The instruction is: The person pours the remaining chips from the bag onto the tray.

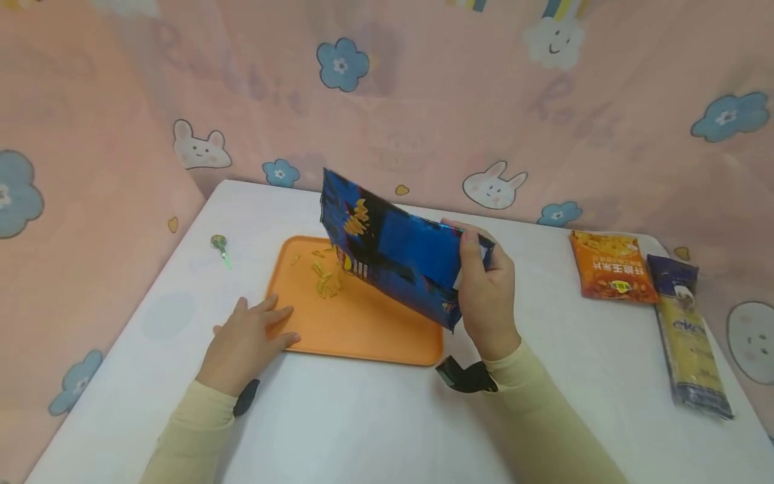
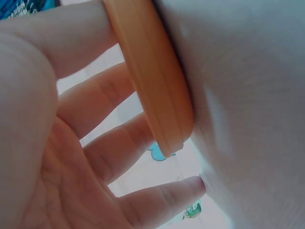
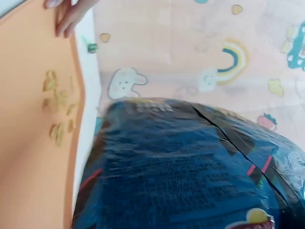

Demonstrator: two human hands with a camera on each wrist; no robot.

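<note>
My right hand (image 1: pixel 492 302) grips a blue snack bag (image 1: pixel 405 249) by its right end, thumb on the near side. The bag is tilted over an orange tray (image 1: pixel 363 329), its far left end hanging above the tray. A small scatter of yellow snack sticks (image 1: pixel 325 279) lies on the tray's left half. My left hand (image 1: pixel 244 343) rests at the tray's left edge with fingers spread, touching the rim. Up close in the left wrist view, the fingers (image 2: pixel 114 143) extend against the tray's side wall (image 2: pixel 152 81). The bag (image 3: pixel 190 167) fills much of the right wrist view.
A lollipop (image 1: pixel 220 247) with a green stick lies left of the tray on the white table (image 1: pixel 338 423). At the right lie an orange snack packet (image 1: pixel 613 267) and a long yellow and purple package (image 1: pixel 692 343). A patterned pink cloth (image 1: pixel 399 101) stands behind.
</note>
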